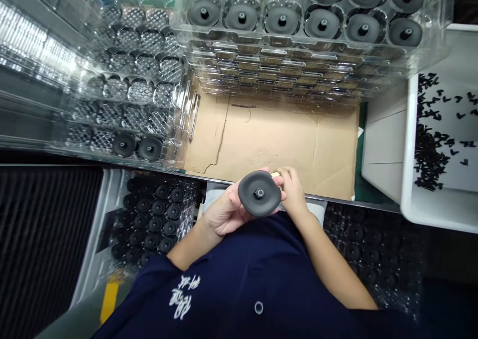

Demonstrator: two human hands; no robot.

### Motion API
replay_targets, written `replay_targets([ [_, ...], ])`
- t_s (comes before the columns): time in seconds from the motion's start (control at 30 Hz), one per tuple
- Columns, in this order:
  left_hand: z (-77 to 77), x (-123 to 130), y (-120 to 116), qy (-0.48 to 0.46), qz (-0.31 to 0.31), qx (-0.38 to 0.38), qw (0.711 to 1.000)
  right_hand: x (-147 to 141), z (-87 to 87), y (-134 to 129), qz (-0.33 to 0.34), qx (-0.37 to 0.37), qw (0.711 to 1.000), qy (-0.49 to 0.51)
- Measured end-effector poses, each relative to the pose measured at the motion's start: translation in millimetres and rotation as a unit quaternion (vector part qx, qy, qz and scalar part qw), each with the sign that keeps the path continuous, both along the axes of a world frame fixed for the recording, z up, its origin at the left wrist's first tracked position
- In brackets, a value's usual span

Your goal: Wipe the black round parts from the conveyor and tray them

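The left hand (226, 214) grips 1 black disc (249, 195) by the near edge of the cardboard (276, 140); the right hand (295, 194) curls close beside the disc near a small yellow thing (275, 174), but I cannot tell whether it grasps anything. Left of the cardboard, a clear tray (129, 114) holds 2 more discs (150, 153).

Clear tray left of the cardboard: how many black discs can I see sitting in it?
2. Both are in the row nearest the person: one black disc at its right end, another black disc just left of it. Any underneath may be hidden.
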State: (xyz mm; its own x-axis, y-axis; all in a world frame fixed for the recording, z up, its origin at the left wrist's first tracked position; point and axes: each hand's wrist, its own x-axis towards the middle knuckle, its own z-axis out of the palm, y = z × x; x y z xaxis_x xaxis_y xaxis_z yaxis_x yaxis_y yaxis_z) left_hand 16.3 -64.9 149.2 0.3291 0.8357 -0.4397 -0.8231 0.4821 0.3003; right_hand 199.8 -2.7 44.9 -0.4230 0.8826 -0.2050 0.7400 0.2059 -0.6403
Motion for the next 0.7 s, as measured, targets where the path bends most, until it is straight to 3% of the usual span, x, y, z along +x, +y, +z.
replay_targets([
  [0.1,0.1,-0.5,-2.0,0.023,0.017,-0.003,1.000,-11.0,-3.8,9.9,0.042,0.000,0.999,0.028],
  [0.17,2.4,0.8,-2.2,0.040,0.033,0.003,0.999,-16.1,9.8,22.2,0.058,-0.002,0.997,0.047],
  [0.27,6.0,4.0,-2.0,0.075,0.063,0.020,0.995,-24.8,61.1,30.5,0.015,0.033,0.995,0.097],
  [0.33,6.3,4.6,-2.2,0.101,0.086,0.030,0.991,-33.4,103.2,21.3,-0.028,0.107,0.980,0.166],
  [0.43,3.2,1.3,-2.4,0.132,0.094,0.025,0.986,-47.6,146.3,-3.3,0.062,0.216,0.951,0.212],
  [0.57,0.4,-1.1,-0.9,0.162,0.127,0.008,0.979,-58.8,155.0,-11.2,0.182,0.156,0.953,0.187],
  [0.7,6.8,4.8,1.2,0.182,0.128,0.023,0.975,-58.1,147.5,-1.9,0.115,0.238,0.944,0.198],
])
